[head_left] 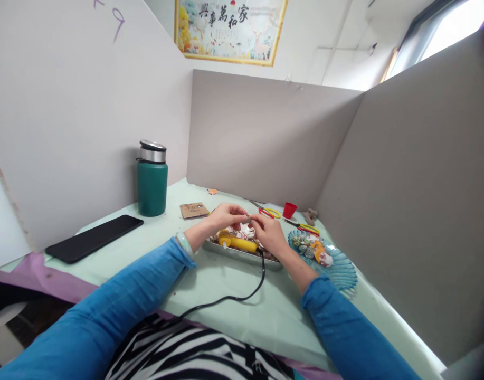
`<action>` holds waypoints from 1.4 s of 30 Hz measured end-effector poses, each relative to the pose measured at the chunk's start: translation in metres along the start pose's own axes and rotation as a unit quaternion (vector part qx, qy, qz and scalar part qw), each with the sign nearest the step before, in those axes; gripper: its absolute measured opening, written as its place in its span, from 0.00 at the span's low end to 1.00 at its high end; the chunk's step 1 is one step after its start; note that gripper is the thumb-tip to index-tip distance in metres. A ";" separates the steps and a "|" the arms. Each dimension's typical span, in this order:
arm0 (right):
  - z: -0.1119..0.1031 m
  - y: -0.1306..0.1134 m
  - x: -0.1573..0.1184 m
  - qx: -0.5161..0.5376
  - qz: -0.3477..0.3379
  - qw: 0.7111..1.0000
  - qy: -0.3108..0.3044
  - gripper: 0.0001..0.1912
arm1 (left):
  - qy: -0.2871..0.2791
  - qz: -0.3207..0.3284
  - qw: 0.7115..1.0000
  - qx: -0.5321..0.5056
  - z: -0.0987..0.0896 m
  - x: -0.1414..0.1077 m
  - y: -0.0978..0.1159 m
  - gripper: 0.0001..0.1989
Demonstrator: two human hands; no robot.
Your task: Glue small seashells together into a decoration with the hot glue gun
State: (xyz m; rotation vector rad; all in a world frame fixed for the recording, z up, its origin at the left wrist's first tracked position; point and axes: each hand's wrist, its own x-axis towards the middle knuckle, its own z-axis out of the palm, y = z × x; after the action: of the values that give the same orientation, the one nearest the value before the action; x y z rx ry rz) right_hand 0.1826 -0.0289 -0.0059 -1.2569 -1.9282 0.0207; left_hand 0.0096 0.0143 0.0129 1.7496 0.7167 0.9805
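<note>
My left hand (227,215) and my right hand (266,230) meet fingertip to fingertip over a shallow metal tray (242,255). Between them is a small greyish piece (248,219), pinched from both sides and too small to name. Beneath my hands, a yellow glue gun (239,242) lies across the tray, its black cord (263,274) running down toward my lap. Whitish and brown bits (247,230) fill part of the tray behind it. Right of my right hand sits a blue glass plate (344,269) bearing small shell-like and orange pieces (316,250).
Red-and-yellow scissors (270,212) lie behind my hands, with a second pair of scissors (307,229) near a red cup (290,210). A brown card (193,210), green bottle (152,179) and black phone (95,238) are to the left. Grey partitions (265,137) enclose the table.
</note>
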 end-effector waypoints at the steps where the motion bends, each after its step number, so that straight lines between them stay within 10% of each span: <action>1: 0.000 0.000 0.000 0.002 0.000 1.000 0.001 0.13 | 0.000 -0.001 1.000 0.003 0.000 0.000 0.000 0.15; 42: 0.003 0.000 -0.002 -0.021 -0.016 1.000 0.005 0.12 | 0.009 0.031 0.999 0.034 -0.002 0.005 -0.013 0.18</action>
State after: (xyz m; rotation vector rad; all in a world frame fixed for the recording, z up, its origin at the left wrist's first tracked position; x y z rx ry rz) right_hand 0.1812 -0.0292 -0.0093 -1.2504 -1.9498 -0.0428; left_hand 0.0097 0.0240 0.0022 1.8337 0.7180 1.0271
